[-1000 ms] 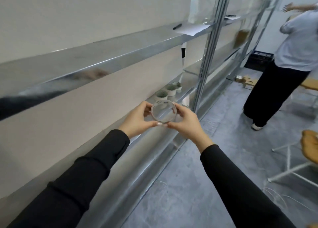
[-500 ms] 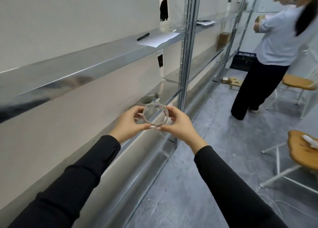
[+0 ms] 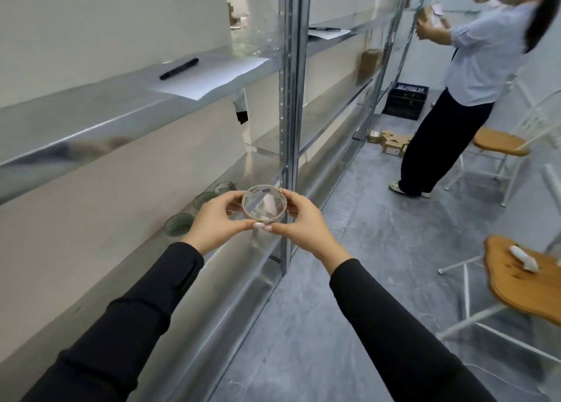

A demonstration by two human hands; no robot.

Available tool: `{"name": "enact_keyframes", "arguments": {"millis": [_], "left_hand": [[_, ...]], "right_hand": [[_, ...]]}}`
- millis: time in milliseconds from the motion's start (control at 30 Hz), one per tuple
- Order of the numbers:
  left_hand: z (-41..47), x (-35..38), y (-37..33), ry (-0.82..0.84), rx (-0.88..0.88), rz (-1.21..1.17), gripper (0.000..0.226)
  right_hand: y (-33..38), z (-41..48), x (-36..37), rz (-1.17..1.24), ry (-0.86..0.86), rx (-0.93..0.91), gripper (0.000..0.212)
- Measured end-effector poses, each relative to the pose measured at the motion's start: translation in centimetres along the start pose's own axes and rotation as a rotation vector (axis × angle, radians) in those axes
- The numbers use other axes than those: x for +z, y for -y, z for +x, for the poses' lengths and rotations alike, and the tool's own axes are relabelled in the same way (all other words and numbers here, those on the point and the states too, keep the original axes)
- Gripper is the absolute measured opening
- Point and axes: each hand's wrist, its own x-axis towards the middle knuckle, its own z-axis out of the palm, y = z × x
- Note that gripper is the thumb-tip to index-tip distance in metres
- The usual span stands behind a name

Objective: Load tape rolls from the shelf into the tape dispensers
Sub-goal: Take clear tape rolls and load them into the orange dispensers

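Observation:
A clear tape roll (image 3: 264, 203) is held in front of me between both hands, above the lower shelf's front edge. My left hand (image 3: 217, 219) pinches its left rim with thumb and fingers. My right hand (image 3: 299, 221) grips its right side, and the two thumbs meet under the roll. Several more rolls (image 3: 179, 224) lie on the lower metal shelf (image 3: 261, 161) just behind my left hand. I can make out no tape dispenser.
A steel upright post (image 3: 288, 98) stands right behind the roll. The upper shelf (image 3: 100, 119) carries a black marker (image 3: 179, 68) on white paper. A person (image 3: 455, 98) stands at the right by wooden chairs (image 3: 522, 277). A dark crate (image 3: 405, 100) sits on the grey floor.
The view has swung to the right along the shelving. Both hands keep hold of the roll, which now faces me more open-side up.

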Motion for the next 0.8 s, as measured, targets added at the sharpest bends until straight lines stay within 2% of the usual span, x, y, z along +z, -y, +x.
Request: {"name": "enact_keyframes", "arguments": {"millis": [200,400,500,533,700,800], "left_hand": [[3.9,5.6,-0.9,-0.116,-0.097,-0.07,0.058],[7.2,8.0,0.7,-0.173,-0.2,-0.123,0.058],[10.2,8.0,2.0,-0.199,-0.225,-0.102,0.057],[11.1,8.0,2.7,-0.203,-0.239,-0.114,0.058],[15.7,8.2,5.4,-0.235,-0.303,-0.14,0.064],[18.2,8.3,6.2,-0.242,-0.351,-0.118,0.078]], "right_hand": [[-3.7,4.8,-5.1,-0.009,0.125,-0.014,0.077],[-6.6,9.8,-6.3,0.002,0.258,-0.024,0.071],[-7.9,13.3,-5.4,0.011,0.288,0.0,0.083],[-8.5,14.4,-5.1,0.01,0.287,0.008,0.087],[-10.2,20.2,-4.0,-0.044,0.325,-0.008,0.079],[-11.4,23.6,-3.5,-0.08,0.372,-0.014,0.082]]}}
